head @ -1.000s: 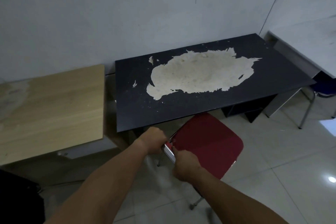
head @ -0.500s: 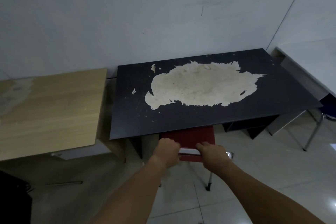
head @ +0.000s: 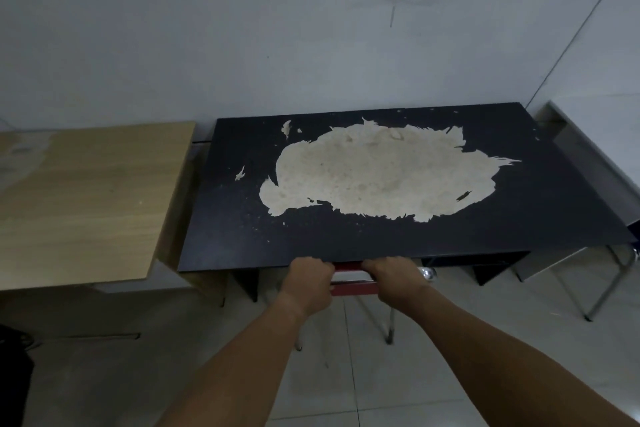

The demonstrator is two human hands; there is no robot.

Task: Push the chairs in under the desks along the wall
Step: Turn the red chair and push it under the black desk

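A pale glossy tiled floor [head: 450, 357] carries a black desk with a peeled beige patch [head: 346, 239] beside a light wooden desk [head: 86, 201].

Red chair [head: 351, 288], black desk [head: 239, 236] with a beige worn patch, light wood desk [head: 86, 201]

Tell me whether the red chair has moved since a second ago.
Yes. The red chair has gone in under the black desk: only its back edge now shows past the desk's front edge, gripped by both hands.

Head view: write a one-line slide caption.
Both hands, left hand and right hand, grip the red chair, nearly tucked under the black desk by the wall.
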